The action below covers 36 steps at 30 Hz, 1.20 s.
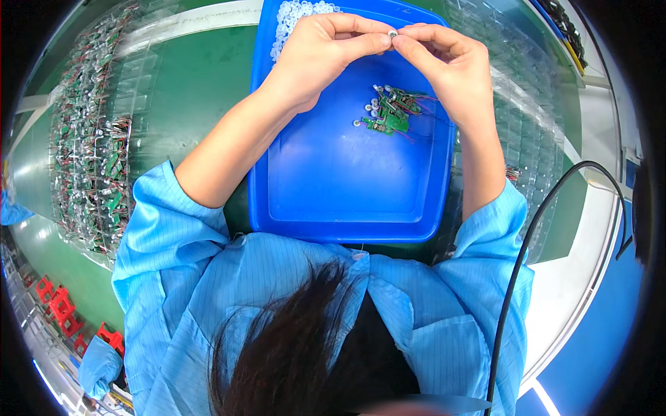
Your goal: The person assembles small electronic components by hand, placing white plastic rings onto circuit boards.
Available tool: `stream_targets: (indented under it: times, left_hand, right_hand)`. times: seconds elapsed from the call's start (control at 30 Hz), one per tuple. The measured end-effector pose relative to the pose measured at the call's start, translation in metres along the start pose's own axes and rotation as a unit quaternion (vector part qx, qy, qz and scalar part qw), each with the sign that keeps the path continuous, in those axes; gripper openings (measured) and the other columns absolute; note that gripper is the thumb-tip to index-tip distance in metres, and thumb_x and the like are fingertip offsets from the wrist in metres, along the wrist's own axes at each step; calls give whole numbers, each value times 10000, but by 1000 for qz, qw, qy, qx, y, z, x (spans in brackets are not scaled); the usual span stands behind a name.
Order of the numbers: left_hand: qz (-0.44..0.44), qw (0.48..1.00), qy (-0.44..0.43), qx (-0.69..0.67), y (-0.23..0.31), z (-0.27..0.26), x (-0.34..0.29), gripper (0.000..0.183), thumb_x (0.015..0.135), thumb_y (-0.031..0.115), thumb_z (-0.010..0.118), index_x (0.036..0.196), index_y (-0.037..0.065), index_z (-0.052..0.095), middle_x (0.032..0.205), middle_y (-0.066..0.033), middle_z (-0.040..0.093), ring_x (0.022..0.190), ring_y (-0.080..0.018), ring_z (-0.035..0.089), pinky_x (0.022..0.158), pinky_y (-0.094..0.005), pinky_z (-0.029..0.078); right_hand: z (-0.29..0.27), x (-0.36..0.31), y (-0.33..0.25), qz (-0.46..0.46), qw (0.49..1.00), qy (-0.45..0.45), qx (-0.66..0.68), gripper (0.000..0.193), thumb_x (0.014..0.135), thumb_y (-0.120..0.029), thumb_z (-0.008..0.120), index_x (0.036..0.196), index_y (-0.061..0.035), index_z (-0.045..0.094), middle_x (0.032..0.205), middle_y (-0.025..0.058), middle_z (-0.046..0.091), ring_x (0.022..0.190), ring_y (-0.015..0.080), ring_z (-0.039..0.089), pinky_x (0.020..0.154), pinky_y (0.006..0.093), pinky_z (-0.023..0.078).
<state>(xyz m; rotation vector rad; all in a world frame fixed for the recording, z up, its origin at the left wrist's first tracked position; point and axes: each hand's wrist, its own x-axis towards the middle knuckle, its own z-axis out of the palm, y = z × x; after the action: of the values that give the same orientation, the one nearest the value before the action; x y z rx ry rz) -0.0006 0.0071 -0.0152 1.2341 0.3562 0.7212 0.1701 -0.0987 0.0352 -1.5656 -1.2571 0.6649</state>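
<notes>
Above the far part of a blue plastic tray [326,208], my left hand [316,59] and my right hand [454,69] meet fingertip to fingertip. Both are closed in a pinch on a small round white piece [393,33] with a darker middle; its exact kind is too small to make out. Below my right hand, a small heap of green circuit boards [392,118] with thin wires and round white ends lies in the tray. Beyond my left hand, many small translucent white plastic pieces [284,28] are piled in the tray's far left corner.
Rows of wired circuit boards in clear trays [94,166] cover the green table [187,90] on the left. Stacked clear plastic trays [524,118] stand on the right. A black cable [517,267] arcs along my right side. Red stools [62,305] stand at the lower left.
</notes>
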Motion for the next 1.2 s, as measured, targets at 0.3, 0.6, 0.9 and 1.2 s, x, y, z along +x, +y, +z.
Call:
stream_targets:
  times: [0.3,0.6,0.9,1.2]
  left_hand:
    - [210,917,111,321,11,24,-15,145,890,84,723,1009,43,797,954,-164,768,864,-310,758,796,-367,602]
    - [270,792,67,543,11,31,-25,254,879,79,682,1111,-4,739,1034,-143,735,1051,-342,681,955,-435,533]
    - [62,852,-99,510,27,20,-64,906,800,81,813,1581,112,355,1267,-181,525,1001,-311,660,882,-392,587]
    - [186,777,-95,594,18,24,-56,938,776,77,827,1548,-44,307,1263,-279,528,1184,-461,591,1037,-464,509]
  right_hand:
    - [-4,0,14,4,1000,-10,22,124,947,-72,730,991,41,754,998,76,749,911,133,707,860,256,547]
    - [-6,0,23,28,999,-7,21,148,966,-112,720,1007,25,760,965,48,755,910,106,697,835,256,551]
    - [-16,-15,1,-80,924,-110,-357,288,889,-222,733,1114,-45,762,1004,186,754,945,370,718,885,444,553]
    - [-31,-26,6,-77,931,-129,-333,380,869,-70,747,1241,-20,687,1057,159,756,970,252,734,859,372,574]
